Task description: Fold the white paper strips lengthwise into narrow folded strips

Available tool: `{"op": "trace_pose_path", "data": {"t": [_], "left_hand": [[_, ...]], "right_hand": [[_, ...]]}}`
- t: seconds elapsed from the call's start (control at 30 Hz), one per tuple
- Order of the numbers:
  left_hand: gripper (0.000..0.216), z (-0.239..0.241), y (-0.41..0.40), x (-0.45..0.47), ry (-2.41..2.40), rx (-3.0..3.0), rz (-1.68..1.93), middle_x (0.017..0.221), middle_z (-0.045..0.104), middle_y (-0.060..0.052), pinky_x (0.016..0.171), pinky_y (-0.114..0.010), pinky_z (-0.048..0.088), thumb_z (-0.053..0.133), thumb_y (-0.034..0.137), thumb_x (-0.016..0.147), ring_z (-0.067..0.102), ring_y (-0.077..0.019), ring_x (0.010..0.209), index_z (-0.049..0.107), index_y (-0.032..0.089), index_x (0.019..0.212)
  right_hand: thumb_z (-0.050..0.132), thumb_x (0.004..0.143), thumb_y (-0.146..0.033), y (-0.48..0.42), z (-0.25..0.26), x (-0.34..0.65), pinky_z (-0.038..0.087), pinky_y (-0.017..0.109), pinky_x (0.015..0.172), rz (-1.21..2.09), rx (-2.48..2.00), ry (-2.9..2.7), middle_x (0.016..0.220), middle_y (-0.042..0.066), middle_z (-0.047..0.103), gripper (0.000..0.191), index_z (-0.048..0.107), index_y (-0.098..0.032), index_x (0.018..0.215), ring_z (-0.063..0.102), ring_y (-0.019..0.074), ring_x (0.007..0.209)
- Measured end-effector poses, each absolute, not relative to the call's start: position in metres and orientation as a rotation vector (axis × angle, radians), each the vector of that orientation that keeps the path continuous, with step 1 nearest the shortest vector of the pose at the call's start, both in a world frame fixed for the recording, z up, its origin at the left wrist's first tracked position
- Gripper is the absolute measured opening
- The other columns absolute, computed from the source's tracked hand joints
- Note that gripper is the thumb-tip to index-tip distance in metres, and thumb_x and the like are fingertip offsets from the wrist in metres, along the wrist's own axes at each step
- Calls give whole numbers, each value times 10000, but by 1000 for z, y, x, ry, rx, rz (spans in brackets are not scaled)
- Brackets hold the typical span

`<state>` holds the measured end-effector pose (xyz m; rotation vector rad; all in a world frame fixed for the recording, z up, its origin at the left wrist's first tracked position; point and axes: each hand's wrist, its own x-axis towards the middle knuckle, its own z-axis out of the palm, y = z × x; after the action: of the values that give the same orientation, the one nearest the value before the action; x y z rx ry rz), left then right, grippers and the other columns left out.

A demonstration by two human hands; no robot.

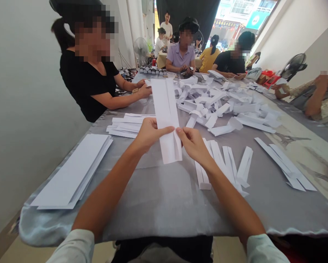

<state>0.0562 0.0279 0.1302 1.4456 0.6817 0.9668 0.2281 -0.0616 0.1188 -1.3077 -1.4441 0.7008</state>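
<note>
My left hand [150, 135] and my right hand [192, 144] both pinch the lower part of a long white paper strip [166, 117], which has a lengthwise crease and folded flaps near its bottom end. The strip's far end rests toward the table's middle. Just beyond my right wrist lie several folded paper strips [221, 164]. A small stack of folded strips [125, 126] sits beyond my left hand. Farther left lies a neat stack of flat white paper sheets [73, 171]. A large heap of folded paper pieces [215, 102] spreads across the far table.
A grey cloth-covered table [164, 208] runs away from me, with a wall along its left side. Co-workers sit along both sides and the far end, one with a hand [144, 90] near the strip's far end. More folded strips [281, 164] lie at the right.
</note>
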Motion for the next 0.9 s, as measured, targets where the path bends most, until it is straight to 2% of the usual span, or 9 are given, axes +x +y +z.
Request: {"op": "trace_pose_path", "data": {"t": [0.17,0.27,0.33,0.53,0.73,0.9], "left_hand": [[373,130,30,55,682,1424,935,1008,846,-105,749,-344,617,993,412,683,788,-269,879,857,158,920],[384,134,28,53,668,1440,853,1058,846,-110,784,-338,613,996,392,692,787,-274,925,862,158,965],[388,136,27,53,677,1446,842,1080,845,-111,799,-336,610,998,378,691,785,-279,950,862,157,981],[413,135,29,53,706,1373,947,1058,844,-110,804,-356,616,1014,359,647,783,-283,939,854,151,966],[431,135,28,54,692,1352,886,1085,838,-126,796,-360,618,1014,376,646,779,-279,936,851,148,974],[431,136,28,53,713,1385,877,1098,835,-132,826,-370,615,1014,358,640,774,-289,963,848,141,974]], "right_hand": [[537,1067,-613,-63,121,226,227,310,558,592,-1326,-1484,607,-43,331,586,365,-235,653,319,125,577],[539,1072,-537,-64,122,224,204,314,569,482,-1347,-1499,622,-46,286,562,316,-234,654,281,120,593],[532,1076,-518,-65,123,223,202,315,572,458,-1356,-1497,623,-47,281,554,307,-233,657,276,118,593],[460,1099,-603,-66,124,226,215,309,568,604,-1381,-1530,651,-40,301,559,356,-231,694,304,127,609],[496,1096,-449,-65,122,223,207,326,579,373,-1421,-1568,605,-45,281,528,295,-234,658,275,125,585],[493,1105,-462,-65,121,222,224,328,590,315,-1429,-1584,597,-44,308,531,297,-234,667,279,124,582]]}}
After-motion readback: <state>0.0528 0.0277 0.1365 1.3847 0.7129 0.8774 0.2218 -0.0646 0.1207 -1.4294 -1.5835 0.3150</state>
